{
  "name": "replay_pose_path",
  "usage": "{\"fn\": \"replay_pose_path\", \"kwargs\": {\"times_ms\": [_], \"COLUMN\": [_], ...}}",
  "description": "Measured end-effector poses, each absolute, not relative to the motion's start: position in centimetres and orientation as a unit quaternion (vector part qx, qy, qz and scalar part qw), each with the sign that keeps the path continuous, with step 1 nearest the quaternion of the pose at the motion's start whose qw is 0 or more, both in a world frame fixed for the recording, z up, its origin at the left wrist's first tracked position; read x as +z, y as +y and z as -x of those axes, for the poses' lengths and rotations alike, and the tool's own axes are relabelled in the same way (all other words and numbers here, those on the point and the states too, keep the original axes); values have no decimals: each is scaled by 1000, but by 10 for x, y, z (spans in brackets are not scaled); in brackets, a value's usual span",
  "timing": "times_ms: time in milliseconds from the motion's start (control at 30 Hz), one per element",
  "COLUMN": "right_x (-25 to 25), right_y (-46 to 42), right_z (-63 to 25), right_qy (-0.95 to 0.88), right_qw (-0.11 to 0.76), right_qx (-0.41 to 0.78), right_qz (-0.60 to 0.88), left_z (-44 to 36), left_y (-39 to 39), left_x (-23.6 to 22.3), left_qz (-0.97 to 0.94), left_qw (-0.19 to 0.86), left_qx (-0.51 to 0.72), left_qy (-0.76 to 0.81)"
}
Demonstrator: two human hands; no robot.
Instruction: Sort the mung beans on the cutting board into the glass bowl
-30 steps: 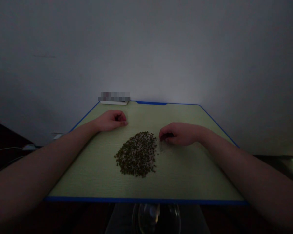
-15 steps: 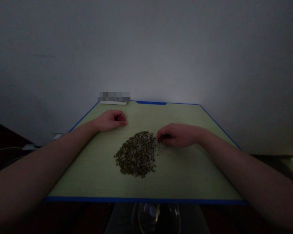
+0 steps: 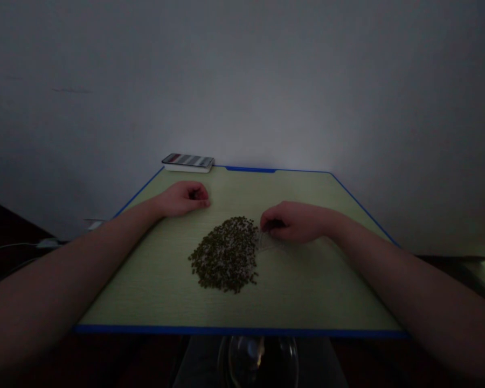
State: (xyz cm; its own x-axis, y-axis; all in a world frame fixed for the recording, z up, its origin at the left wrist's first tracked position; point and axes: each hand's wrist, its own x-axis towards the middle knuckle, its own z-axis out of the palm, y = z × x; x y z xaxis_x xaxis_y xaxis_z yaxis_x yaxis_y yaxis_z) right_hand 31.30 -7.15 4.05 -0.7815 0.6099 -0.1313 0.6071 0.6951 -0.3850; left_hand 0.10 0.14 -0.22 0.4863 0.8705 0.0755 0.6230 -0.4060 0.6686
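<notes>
A pile of small green-brown beans (image 3: 224, 256) is heaped in the middle of the table (image 3: 319, 291). My right hand (image 3: 291, 221) is at the pile's right edge, with thumb and fingers pinched on a thin, clear plastic piece (image 3: 270, 243). That piece reaches down to the table beside the beans, and its full shape is hard to make out. Beyond the pile on the left, my left hand (image 3: 184, 198) rests on the table. Its fingers are curled in toward the thumb, and nothing shows inside them.
At the far left corner a phone (image 3: 188, 160) lies on a white box (image 3: 186, 168). Blue trim edges the table, which stands against a grey wall (image 3: 242, 86). Below the front edge, a clear round container (image 3: 262, 361) sits at my lap. White cables (image 3: 48, 243) are at the left.
My right hand has shifted very slightly, and the clear piece with it lies at a slightly different angle by the beans. The left hand stays in place.
</notes>
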Motion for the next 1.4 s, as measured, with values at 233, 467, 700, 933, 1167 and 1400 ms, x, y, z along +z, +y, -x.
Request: {"fn": "replay_pose_path", "kwargs": {"times_ms": [233, 467, 700, 933, 1167, 1400], "right_x": [41, 42, 44, 42, 42, 50], "right_y": [-70, -73, -76, -76, -79, -81], "right_z": [-314, -309, -310, -307, -304, -311], "right_qy": [-916, -920, -926, -933, -942, -943], "right_qw": [0, 2, -5, 26, 24, -17], "right_qx": [184, 182, 229, 219, 219, 235], "right_qz": [357, 348, 300, 284, 252, 233], "left_z": [-3, -4, -5, -4, -3, -2], "left_y": [-1, -1, -2, -1, 1, 1], "left_x": [-1, 0, 2, 0, -2, -2], "left_qz": [-811, -808, -806, -813, -810, -812], "left_qw": [287, 294, 284, 277, 279, 274], "left_qx": [215, 216, 206, 203, 208, 203], "left_qy": [462, 462, 476, 470, 471, 473]}}
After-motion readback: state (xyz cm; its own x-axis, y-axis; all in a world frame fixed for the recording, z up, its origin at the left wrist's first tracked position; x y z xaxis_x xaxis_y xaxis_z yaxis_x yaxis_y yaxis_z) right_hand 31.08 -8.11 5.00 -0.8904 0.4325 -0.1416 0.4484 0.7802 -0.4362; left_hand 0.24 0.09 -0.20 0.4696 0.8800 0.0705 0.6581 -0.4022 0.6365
